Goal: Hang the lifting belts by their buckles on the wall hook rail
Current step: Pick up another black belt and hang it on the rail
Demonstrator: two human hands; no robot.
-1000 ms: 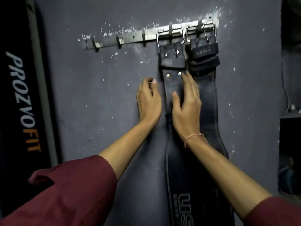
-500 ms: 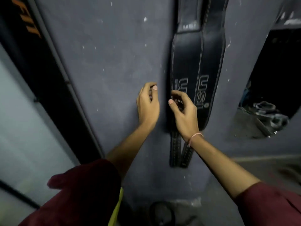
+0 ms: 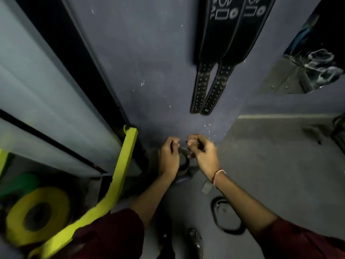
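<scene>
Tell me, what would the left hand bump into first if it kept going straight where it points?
Probably the blue-grey wall, low down near the floor. The left hand points at it with nothing showing between. The hanging belts are higher and off to the right. Depth is hard to judge.

Both hands have left the two black leather lifting belts (image 3: pixel 224 43) on the grey wall (image 3: pixel 149 62). The left hand (image 3: pixel 169 157) and right hand (image 3: pixel 202 156) now hang low over the floor (image 3: pixel 280 165), fingers curled, possibly empty.
</scene>
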